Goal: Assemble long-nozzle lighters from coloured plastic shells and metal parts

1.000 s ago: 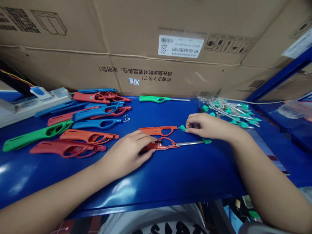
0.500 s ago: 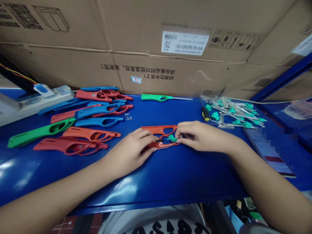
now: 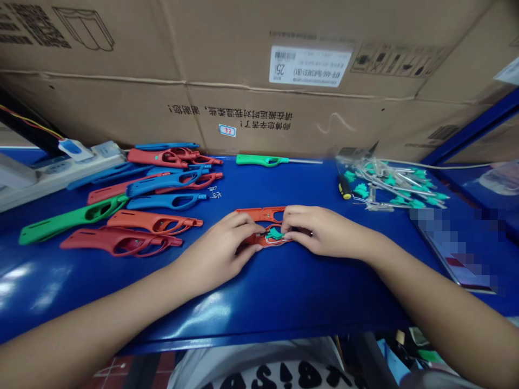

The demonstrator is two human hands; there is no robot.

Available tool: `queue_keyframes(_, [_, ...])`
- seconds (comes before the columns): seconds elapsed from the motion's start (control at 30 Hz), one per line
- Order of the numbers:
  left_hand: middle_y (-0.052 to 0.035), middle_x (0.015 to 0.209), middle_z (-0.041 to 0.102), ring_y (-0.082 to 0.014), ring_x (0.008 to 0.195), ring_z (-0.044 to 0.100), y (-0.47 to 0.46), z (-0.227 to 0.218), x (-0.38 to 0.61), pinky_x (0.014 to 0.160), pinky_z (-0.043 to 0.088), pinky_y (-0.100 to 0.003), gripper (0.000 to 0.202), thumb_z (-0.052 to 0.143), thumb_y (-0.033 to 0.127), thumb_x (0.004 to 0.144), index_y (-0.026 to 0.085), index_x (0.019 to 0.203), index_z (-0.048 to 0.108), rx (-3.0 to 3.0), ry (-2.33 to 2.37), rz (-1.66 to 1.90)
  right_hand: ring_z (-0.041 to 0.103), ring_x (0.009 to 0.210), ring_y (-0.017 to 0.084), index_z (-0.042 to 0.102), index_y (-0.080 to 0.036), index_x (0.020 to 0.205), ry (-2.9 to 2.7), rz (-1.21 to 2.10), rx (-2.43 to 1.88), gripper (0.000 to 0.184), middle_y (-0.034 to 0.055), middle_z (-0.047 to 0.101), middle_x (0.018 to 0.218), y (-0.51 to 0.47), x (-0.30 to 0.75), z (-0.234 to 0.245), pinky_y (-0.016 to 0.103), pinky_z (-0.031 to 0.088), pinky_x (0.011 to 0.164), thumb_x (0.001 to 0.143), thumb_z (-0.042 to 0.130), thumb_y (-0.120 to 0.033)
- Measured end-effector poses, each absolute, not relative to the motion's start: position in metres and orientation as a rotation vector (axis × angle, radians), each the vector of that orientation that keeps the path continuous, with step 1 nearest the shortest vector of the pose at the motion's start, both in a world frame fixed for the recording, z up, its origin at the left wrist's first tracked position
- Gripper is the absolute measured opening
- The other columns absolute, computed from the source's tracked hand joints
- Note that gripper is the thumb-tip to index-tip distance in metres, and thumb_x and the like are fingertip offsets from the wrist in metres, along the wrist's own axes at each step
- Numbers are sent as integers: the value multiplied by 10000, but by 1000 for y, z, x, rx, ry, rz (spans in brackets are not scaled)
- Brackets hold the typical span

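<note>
My left hand is closed around the handle end of an orange lighter casing half, which lies on the blue table. Between thumb and fingers, my right hand pinches a green plastic trigger piece over the opening of that half. A white wire shows beside the green piece. Just behind lies the other orange casing half, partly covered by my right fingers. What sits under my left fingertips is mostly hidden; a small dark part shows there.
Red, blue, orange and green lighter casings lie at left beside a power strip. A green lighter lies at the back. Right are a screwdriver, green parts with metal tubes and a blurred flat device. A cardboard box stands behind.
My right hand has moved left with the green trigger piece, bringing it further over the casing half. My left hand stays on the casing.
</note>
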State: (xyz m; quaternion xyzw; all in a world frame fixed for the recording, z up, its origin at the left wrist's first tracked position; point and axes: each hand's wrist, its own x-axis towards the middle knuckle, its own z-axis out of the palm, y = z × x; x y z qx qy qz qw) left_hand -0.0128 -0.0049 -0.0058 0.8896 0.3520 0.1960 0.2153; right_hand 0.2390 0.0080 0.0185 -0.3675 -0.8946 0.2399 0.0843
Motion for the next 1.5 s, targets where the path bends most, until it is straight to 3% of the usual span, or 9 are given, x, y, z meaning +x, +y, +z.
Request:
queue_keyframes(0.3, [-93,1099,638,-238,1050,615,-6,-2,-12,948,517,-411,228,616,186,929,160,1151,664,2411,1006,544,561,772,154,574,-178,908,-2758,589,-1039,85,37,609,944,6,239,16,263,383,671,962,507,-176])
queue_keyframes(0.7, [-68,1039,632,-194,907,643,-6,-2,-9,828,553,-356,193,623,179,905,189,1088,682,2279,1019,570,538,742,153,615,-176,920,-2880,344,-980,173,42,618,926,2,235,16,272,351,642,989,456,-185])
queue_keyframes(0.97, [-72,1038,621,-188,899,643,-7,-3,-9,839,551,-353,160,621,189,914,172,1060,683,2264,1033,583,544,744,150,639,-168,922,-2914,347,-985,201,49,629,944,2,235,19,266,361,647,985,448,-162])
queue_keyframes(1.27, [-94,1086,651,-244,1040,621,-9,-3,-9,925,537,-422,203,611,184,930,169,1129,646,2435,1022,562,536,688,153,648,-161,950,-3006,58,-988,199,75,657,1019,-2,232,21,294,331,608,958,451,-135])
queue_keyframes(1.5, [-103,1089,674,-248,1046,625,-14,-4,-8,936,545,-425,234,529,219,991,159,1190,636,2605,1006,568,589,722,186,647,-149,978,-3106,-141,-981,188,98,669,1007,-10,225,25,317,348,616,876,513,-65])
